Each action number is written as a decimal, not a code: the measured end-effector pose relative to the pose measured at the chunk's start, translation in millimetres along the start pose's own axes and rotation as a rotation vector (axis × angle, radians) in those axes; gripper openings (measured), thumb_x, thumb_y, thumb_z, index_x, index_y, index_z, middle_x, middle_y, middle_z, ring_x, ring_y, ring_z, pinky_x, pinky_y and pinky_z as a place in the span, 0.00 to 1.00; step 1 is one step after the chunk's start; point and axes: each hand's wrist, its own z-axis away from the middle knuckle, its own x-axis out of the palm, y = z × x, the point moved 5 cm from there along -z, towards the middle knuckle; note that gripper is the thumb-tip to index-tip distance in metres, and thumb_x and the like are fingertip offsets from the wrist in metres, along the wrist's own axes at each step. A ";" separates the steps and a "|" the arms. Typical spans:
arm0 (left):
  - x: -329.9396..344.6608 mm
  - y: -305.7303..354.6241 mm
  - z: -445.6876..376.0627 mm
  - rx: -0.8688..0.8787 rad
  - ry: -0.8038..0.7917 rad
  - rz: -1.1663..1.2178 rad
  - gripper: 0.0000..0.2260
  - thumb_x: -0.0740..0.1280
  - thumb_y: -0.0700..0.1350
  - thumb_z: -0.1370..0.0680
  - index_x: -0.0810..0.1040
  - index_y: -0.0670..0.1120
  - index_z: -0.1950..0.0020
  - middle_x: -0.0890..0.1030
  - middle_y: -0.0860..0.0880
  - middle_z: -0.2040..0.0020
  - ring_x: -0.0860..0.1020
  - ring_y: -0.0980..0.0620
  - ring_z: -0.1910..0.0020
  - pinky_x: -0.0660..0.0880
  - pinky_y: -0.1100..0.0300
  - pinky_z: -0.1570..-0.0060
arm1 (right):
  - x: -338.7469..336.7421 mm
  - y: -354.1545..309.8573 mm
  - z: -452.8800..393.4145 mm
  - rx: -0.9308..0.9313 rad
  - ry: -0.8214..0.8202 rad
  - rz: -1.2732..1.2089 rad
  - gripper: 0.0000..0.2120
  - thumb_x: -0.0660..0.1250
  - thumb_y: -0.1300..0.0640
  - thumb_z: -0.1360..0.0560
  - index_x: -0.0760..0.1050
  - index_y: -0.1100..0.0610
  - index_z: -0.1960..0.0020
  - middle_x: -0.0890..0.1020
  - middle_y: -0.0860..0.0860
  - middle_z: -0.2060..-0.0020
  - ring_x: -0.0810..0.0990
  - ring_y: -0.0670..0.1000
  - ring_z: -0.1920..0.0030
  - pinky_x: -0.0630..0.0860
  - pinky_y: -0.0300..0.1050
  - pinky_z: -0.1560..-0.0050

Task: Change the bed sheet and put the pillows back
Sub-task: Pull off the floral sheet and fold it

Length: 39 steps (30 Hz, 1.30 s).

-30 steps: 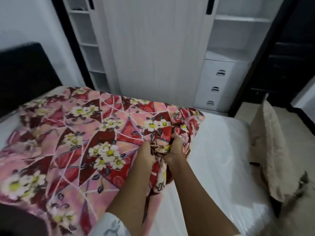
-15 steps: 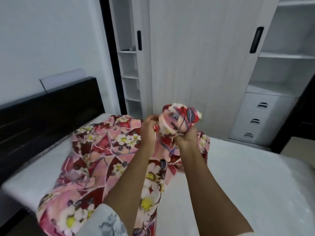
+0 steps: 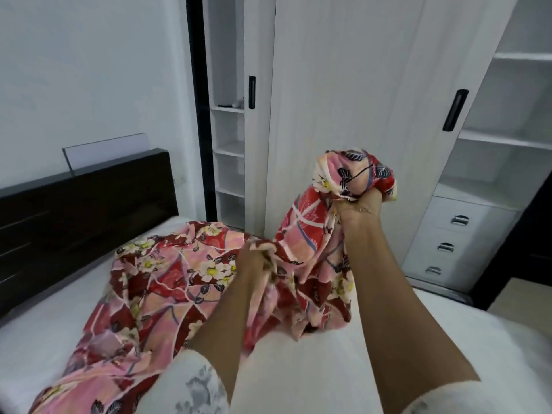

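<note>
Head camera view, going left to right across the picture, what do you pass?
Dark headboard → open shelf column → left hand gripping the floral sheet → right hand holding a raised bunch of it → white drawers.

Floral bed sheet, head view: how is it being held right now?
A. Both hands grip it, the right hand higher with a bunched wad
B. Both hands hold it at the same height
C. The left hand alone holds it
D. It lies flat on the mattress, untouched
A: the right hand clutches a bunched wad of the floral bed sheet up in front of the wardrobe, while the left hand grips the cloth lower, near the mattress.
</note>
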 end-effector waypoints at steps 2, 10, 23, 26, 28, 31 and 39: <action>22.5 45.9 -16.0 -0.013 0.018 0.052 0.17 0.56 0.32 0.24 0.71 0.35 0.36 0.74 0.42 0.69 0.73 0.48 0.76 0.70 0.63 0.76 | -0.7 -3.7 -15.9 0.016 -0.032 0.108 0.24 0.53 0.55 0.25 0.65 0.57 0.30 0.71 0.54 0.39 0.68 0.60 0.37 0.63 0.56 0.33; 165.5 217.9 36.5 0.401 -0.499 0.169 0.19 0.57 0.33 0.29 0.72 0.33 0.38 0.75 0.47 0.72 0.74 0.52 0.76 0.71 0.62 0.67 | -23.8 -14.6 -59.0 -0.194 -0.048 0.377 0.45 0.43 0.23 0.33 0.58 0.50 0.26 0.70 0.51 0.33 0.71 0.56 0.36 0.65 0.57 0.33; 147.4 254.7 -29.1 1.011 -0.214 -0.503 0.10 0.61 0.35 0.25 0.77 0.43 0.47 0.79 0.49 0.55 0.76 0.51 0.55 0.69 0.63 0.58 | -52.9 -35.9 -65.9 -0.316 0.414 2.038 0.15 0.59 0.60 0.23 0.71 0.64 0.39 0.77 0.62 0.42 0.76 0.62 0.42 0.72 0.51 0.44; 154.8 235.8 -59.3 1.084 -0.415 -1.078 0.16 0.64 0.33 0.28 0.77 0.42 0.41 0.78 0.44 0.41 0.75 0.47 0.40 0.66 0.66 0.45 | -15.3 -39.8 -63.8 -0.414 0.419 1.922 0.15 0.60 0.60 0.25 0.68 0.62 0.39 0.76 0.60 0.43 0.75 0.62 0.42 0.72 0.49 0.45; 152.2 215.8 -77.2 1.064 -0.486 -1.244 0.22 0.66 0.32 0.31 0.74 0.42 0.37 0.71 0.42 0.33 0.69 0.44 0.33 0.65 0.61 0.36 | 10.4 -41.4 -62.9 -0.503 0.423 1.935 0.16 0.62 0.57 0.26 0.70 0.61 0.39 0.76 0.58 0.43 0.76 0.60 0.43 0.72 0.47 0.47; 146.1 176.7 -85.2 0.810 -0.685 -1.404 0.33 0.75 0.40 0.32 0.67 0.46 0.30 0.66 0.45 0.29 0.68 0.45 0.33 0.68 0.53 0.35 | 39.0 -39.2 -58.2 -0.620 0.461 1.974 0.10 0.60 0.56 0.27 0.77 0.60 0.53 0.76 0.57 0.49 0.77 0.59 0.50 0.73 0.46 0.53; 138.1 133.5 -98.7 0.922 -0.498 -0.947 0.08 0.62 0.45 0.22 0.77 0.42 0.56 0.81 0.43 0.58 0.78 0.46 0.60 0.71 0.60 0.63 | 81.2 -46.8 -43.3 -0.935 0.666 1.915 0.08 0.58 0.61 0.27 0.76 0.61 0.55 0.74 0.54 0.61 0.71 0.55 0.62 0.67 0.43 0.62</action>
